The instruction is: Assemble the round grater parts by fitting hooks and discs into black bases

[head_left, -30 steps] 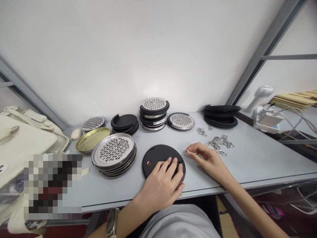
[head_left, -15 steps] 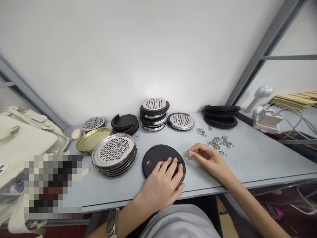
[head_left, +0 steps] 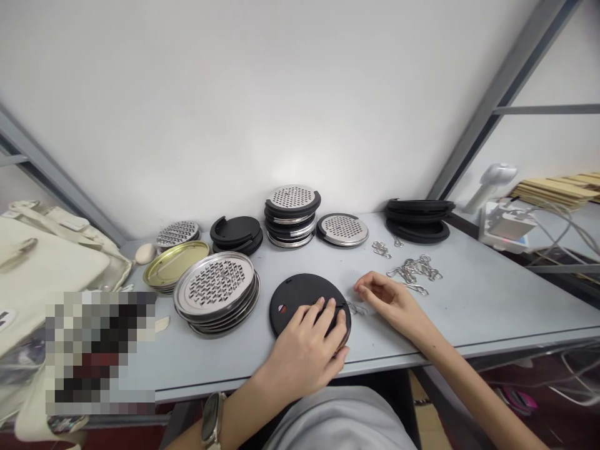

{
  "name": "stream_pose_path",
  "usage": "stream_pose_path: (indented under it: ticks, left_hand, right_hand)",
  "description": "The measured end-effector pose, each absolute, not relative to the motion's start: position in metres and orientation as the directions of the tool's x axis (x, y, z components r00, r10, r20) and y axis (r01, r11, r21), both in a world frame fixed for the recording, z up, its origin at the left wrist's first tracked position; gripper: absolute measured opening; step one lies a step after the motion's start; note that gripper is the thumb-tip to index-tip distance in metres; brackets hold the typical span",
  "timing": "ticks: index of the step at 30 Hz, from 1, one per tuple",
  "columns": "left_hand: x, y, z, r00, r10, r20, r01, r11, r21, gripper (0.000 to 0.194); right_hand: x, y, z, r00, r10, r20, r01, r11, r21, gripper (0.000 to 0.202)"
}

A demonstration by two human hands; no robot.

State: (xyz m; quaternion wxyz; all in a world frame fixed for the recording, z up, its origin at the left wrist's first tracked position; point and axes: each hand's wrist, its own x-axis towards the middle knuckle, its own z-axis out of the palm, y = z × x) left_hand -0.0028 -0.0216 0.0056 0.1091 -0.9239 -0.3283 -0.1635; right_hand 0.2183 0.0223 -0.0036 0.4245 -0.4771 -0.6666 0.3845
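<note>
Spread over the right part of a round black disc [head_left: 295, 290], my left hand [head_left: 312, 344] presses it flat on the table with its fingers apart. A small metal wire hook [head_left: 359, 309] lies at the disc's right edge. Just above and right of that hook is my right hand [head_left: 382, 300], its thumb and index finger slightly apart with nothing visible between them. Behind my right hand lies a loose pile of metal hooks [head_left: 417, 269], with a smaller group [head_left: 381, 249] farther back.
Left of the disc stands a stack of round metal graters [head_left: 218, 287], beside gold lids [head_left: 175, 265]. Along the wall are a mixed grater stack [head_left: 291, 215], a single grater [head_left: 344, 229], black discs [head_left: 237, 232] and more black rings [head_left: 417, 220]. A scanner [head_left: 492, 181] stands right.
My right hand has let go of the wire hook, and its fingertips have risen slightly. The hook now rests against the disc's edge. My left hand has stayed in place.
</note>
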Motion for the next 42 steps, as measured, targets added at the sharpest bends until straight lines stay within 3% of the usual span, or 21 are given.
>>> stream_pose_path:
  ticks: [7,12,16,21,27,31,36,42]
  left_hand:
    - [-0.003,-0.021,0.006,0.731,0.569,0.377,0.641,-0.762,-0.091,0.046]
    - [-0.003,-0.021,0.005,0.731,0.571,0.374,0.640,-0.763,-0.087,0.046]
    - [-0.003,-0.021,0.004,0.728,0.575,0.373,0.644,-0.760,-0.085,0.047]
    - [-0.003,-0.021,0.005,0.725,0.573,0.382,0.644,-0.760,-0.085,0.046]
    - [-0.002,-0.021,0.004,0.725,0.570,0.387,0.645,-0.758,-0.092,0.046]
    - [-0.002,-0.022,0.004,0.721,0.569,0.395,0.648,-0.756,-0.094,0.046]
    - [-0.002,-0.022,0.005,0.723,0.571,0.388,0.647,-0.757,-0.090,0.046]
    - [-0.002,-0.021,0.005,0.723,0.573,0.387,0.648,-0.757,-0.089,0.046]
  right_hand:
    - [0.220,0.015,0.007,-0.279,0.946,0.167,0.447,0.282,-0.849,0.018]
    - [0.227,0.008,0.010,-0.280,0.950,0.138,0.616,0.288,-0.733,0.025]
    - [0.225,0.007,0.006,-0.283,0.953,0.104,0.645,0.270,-0.715,0.014]
    - [0.225,0.010,0.006,-0.269,0.961,0.072,0.586,0.222,-0.779,0.016]
    - [0.223,0.013,0.011,-0.244,0.959,0.144,0.321,0.220,-0.921,0.019]
    - [0.219,0.009,0.017,-0.230,0.954,0.193,0.195,0.240,-0.951,0.020]
    - [0.219,0.007,0.022,-0.170,0.962,0.214,0.215,0.248,-0.945,0.026]
    - [0.216,0.011,0.018,-0.138,0.983,0.119,0.244,0.150,-0.958,0.031]
